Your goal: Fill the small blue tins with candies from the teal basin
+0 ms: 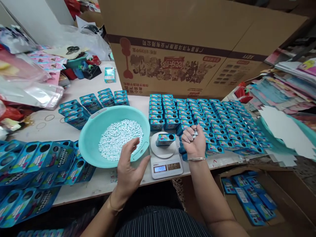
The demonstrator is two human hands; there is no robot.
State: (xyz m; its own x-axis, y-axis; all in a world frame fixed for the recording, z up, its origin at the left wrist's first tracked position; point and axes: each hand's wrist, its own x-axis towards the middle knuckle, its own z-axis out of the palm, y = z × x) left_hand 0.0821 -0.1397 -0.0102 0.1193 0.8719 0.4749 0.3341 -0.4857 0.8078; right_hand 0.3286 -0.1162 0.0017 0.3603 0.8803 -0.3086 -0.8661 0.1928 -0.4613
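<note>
My right hand (194,141) is curled around several pale candies (195,134), palm up, just right of the scale. My left hand (132,169) has its fingers apart and holds nothing, hovering over the near rim of a turquoise basin (86,154). Inside the basin lies a heap of pale blue-white candies (116,140). Between my hands stands a white kitchen scale (166,169) with its display lit. A small blue candy box (165,139) rests on the scale's round plate.
Rows of blue boxes (217,121) fill the table's right side, against a large cardboard carton (172,49). More boxes (46,161) are stacked at left. A few boxes (98,100) stand behind the basin. At lower right, an open carton (291,204) holds several boxes.
</note>
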